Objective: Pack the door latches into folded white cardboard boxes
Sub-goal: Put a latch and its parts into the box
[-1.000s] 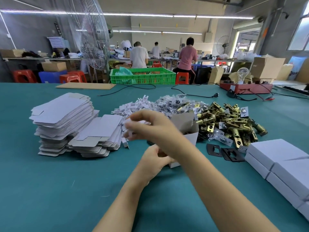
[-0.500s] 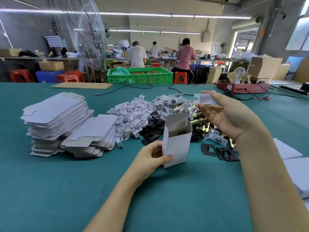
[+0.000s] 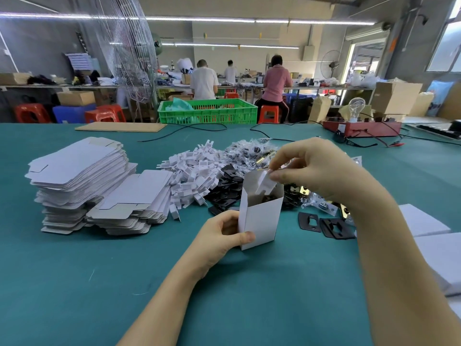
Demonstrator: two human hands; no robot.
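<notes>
The open white box (image 3: 260, 216) stands upright on the green table (image 3: 74, 283), and everything else sits around it. The left hand (image 3: 219, 237) grips its lower left corner, thumb curled across the front face and the other fingers hidden behind the cardboard. Just above the box's open mouth the right hand (image 3: 311, 171) pinches a small white card insert (image 3: 265, 182) between thumb and fingertips; the insert's lower end dips inside the box, and the rest of that hand's fingers are curled and partly lost to blur. Something dark lies down in the box, but I cannot make out what.

Left of the box lie two stacks of flat box blanks (image 3: 79, 186), the nearer one lower and slumped. Behind the box to the left is a heap of white inserts (image 3: 192, 171), with black plates (image 3: 228, 191) piled between that heap and the box. Behind the box, bagged small parts (image 3: 247, 152) spread out, mostly blocked by the right hand. The brass door latches (image 3: 303, 192) to the box's right show only as glints under the wrist. Two black plates (image 3: 324, 224) lie flat to the right, and closed white boxes (image 3: 434, 245) beyond them are cut off by the forearm and the frame's edge.
</notes>
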